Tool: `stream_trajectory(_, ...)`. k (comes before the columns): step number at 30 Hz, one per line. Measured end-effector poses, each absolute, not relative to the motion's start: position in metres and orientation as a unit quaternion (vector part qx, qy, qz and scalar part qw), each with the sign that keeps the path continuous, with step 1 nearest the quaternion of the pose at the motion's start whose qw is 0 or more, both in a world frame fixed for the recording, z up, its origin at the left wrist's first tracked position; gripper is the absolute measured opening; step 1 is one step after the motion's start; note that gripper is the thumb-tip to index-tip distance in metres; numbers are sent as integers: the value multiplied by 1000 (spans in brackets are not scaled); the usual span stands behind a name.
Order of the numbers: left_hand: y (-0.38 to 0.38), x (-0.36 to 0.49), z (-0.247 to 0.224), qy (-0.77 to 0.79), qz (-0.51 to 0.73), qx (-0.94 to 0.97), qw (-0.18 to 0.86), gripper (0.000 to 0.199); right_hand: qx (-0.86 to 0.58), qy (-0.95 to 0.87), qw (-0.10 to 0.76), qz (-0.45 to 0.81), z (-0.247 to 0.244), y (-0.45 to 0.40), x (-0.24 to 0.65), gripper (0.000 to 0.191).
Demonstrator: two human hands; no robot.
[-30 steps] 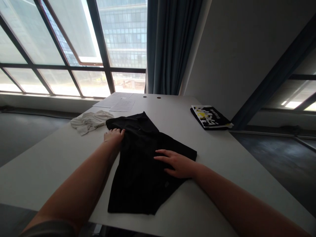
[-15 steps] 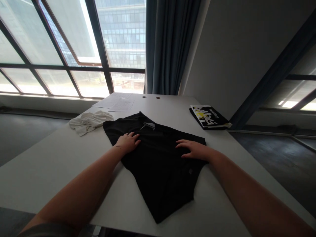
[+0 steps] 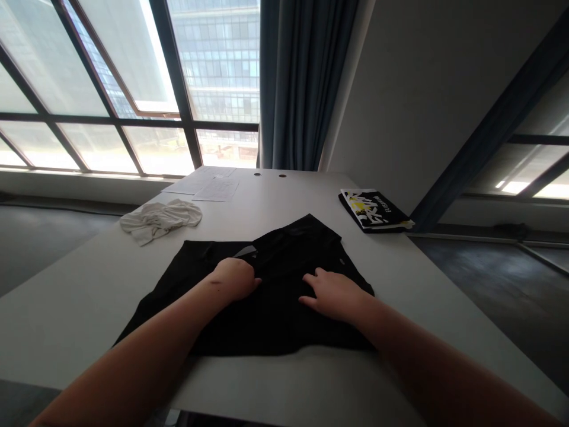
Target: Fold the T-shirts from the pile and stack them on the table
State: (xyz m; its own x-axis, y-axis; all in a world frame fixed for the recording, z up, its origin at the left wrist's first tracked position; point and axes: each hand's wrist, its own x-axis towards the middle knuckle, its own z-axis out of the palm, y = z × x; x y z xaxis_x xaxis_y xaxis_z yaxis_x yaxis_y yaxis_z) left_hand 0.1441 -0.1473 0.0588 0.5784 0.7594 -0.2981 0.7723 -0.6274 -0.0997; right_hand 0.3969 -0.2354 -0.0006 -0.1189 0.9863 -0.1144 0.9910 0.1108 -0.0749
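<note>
A black shirt point(image 3: 271, 323) lies across the near part of the table, its far right portion slanting up to a point. A greyish patch point(image 3: 246, 252), perhaps the inside of the neck opening, shows at its far edge. My left hand point(image 3: 236, 277) is closed on the fabric just below that patch, the fingers curled under and partly hidden. On the right side of the shirt rests my right hand point(image 3: 334, 292), with thumb and fingers apart and the fingertips touching the cloth. A small light mark point(image 3: 342, 261) is visible on the fabric beyond it.
A crumpled white cloth point(image 3: 160, 219) lies at the left of the white table point(image 3: 293, 201). Paper sheets point(image 3: 216, 188) are at the far left end. A folded black item with white and yellow print point(image 3: 376, 210) sits near the right edge.
The black shirt has turned and spread, its pointed lower part swinging from the near side toward the far right. My left hand has closed on the cloth; both hands have come slightly nearer.
</note>
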Motion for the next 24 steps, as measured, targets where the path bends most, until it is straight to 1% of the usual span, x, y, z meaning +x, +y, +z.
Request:
stream_trajectory(3, -141, 137, 58, 361, -156, 913, 110, 46, 662, 747, -21, -53, -27, -227, 404, 72)
stream_trajectory(5, -135, 133, 57, 346, -120, 919, 147, 41, 678, 731, -34, -68, -39, -212, 421, 78)
stream_trajectory(6, -131, 130, 55, 344, -91, 923, 145, 38, 688, 720, -34, -80, -41, -203, 431, 78)
stream_trajectory(8, -121, 124, 50, 338, -43, 934, 111, 36, 697, 709, -34, -98, -40, -187, 454, 73)
stream_trajectory(11, -102, 116, 37, 364, -44, 928, 74, 43, 695, 711, -63, -88, -33, -171, 487, 57)
stream_trajectory(14, -84, 108, 25, 430, -64, 898, 72, 54, 728, 677, -111, 5, -26, -168, 510, 40)
stream_trajectory(17, -72, 103, 20, 481, -66, 872, 60, 60, 766, 621, -124, 112, -22, -172, 517, 27)
stream_trajectory(19, -71, 102, 22, 514, -79, 852, 48, 62, 772, 606, -128, 143, -18, -176, 513, 26)
stream_trajectory(24, -85, 109, 35, 548, -124, 827, 19, 57, 709, 661, -179, 166, -4, -188, 470, 36)
